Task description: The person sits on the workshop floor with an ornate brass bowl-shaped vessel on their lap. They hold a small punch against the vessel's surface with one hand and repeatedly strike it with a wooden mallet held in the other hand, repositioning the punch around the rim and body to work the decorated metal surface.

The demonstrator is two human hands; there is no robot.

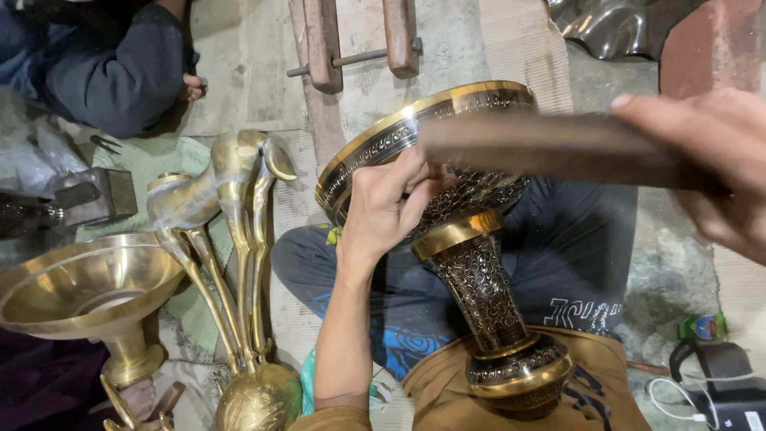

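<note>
With the left hand (391, 203) clamped on the engraved brass vase (471, 263) and the right hand (710, 160) gripping a blurred striking tool (550, 148), a misaimed blow risked hitting the fingers (419, 187).

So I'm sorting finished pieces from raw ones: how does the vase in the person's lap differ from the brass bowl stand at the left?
The vase is covered in dark engraved pattern with gold bands; the bowl stand is plain, smooth brass. The vase lies tilted across the lap, with the left hand on it; the bowl stand is upright and untouched. Both are shiny, flared-top metal pieces.

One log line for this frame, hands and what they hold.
left hand: grips engraved brass vase under rim | right hand: holds blurred wooden stick over vase | brass deer figure alongside
</note>
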